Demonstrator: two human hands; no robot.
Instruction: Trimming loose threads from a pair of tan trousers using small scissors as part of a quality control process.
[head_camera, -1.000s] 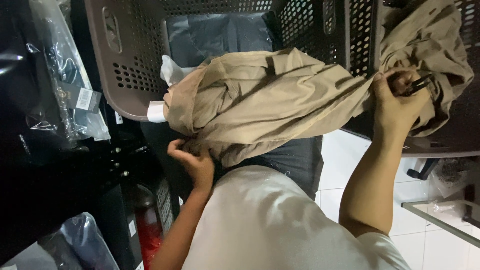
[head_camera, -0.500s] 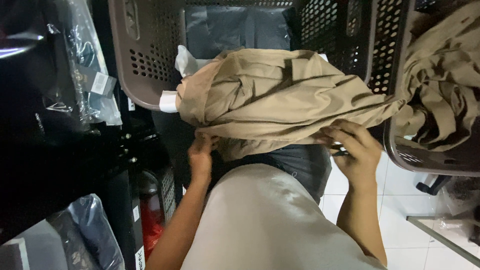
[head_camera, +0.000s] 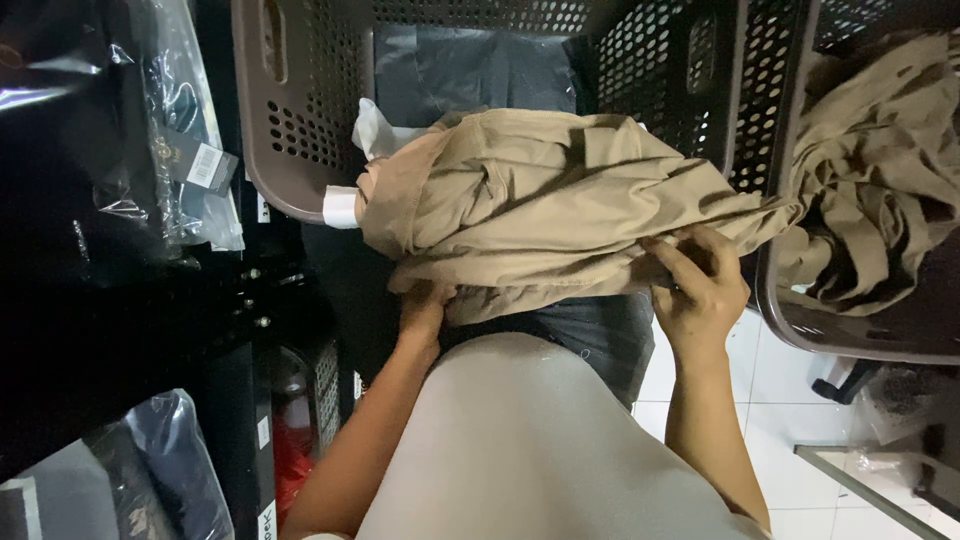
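Observation:
A tan garment (head_camera: 540, 200) lies bunched across my lap, reaching over the rim of a grey perforated basket (head_camera: 290, 140). My left hand (head_camera: 425, 305) grips its lower left edge from beneath, fingers partly hidden by cloth. My right hand (head_camera: 700, 285) pinches the fabric at its right end. A white tag (head_camera: 340, 207) hangs at the garment's left edge.
A second dark perforated basket (head_camera: 850, 340) at right holds more tan clothing (head_camera: 870, 170). Black shelving with plastic-wrapped packages (head_camera: 190, 160) stands at left. White tiled floor (head_camera: 780, 440) shows at lower right.
My right hand came down from the right basket to the garment's right end. The view has shifted, so the baskets sit lower and further right.

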